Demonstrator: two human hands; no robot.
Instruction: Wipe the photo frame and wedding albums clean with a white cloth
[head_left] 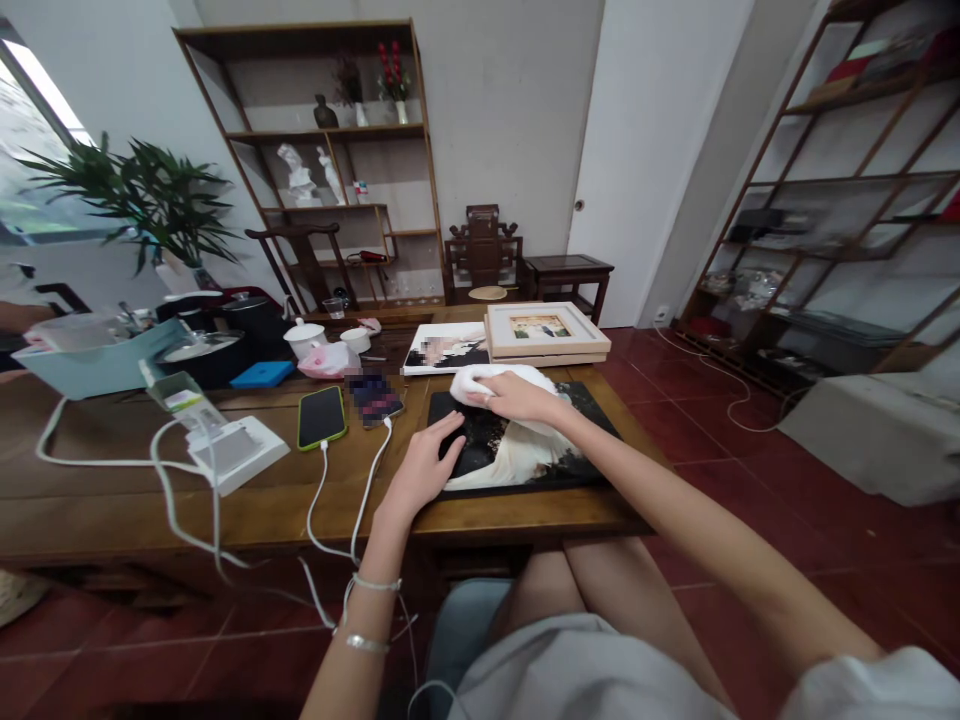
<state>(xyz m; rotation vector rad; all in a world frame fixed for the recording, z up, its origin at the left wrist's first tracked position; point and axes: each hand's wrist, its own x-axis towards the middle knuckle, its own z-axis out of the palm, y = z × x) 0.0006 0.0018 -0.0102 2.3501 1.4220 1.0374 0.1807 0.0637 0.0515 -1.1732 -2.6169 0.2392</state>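
A dark glossy photo print (525,450) lies flat near the front edge of the wooden table (112,500). My left hand (424,465) rests on its left edge, fingers stretched flat against it. My right hand (517,395) presses a crumpled white cloth (487,380) onto the far part of the print, fingers curled over the cloth. Beyond them lie another photo print (446,348) and a stack of light wooden picture frames (544,333).
Two phones (322,416) (375,397) lie left of the print with white charging cables (337,500) hanging over the table edge. A white power strip (236,452), teaware, a light blue tray (97,365) and a plant (150,200) stand further left. Shelves line the back and right walls.
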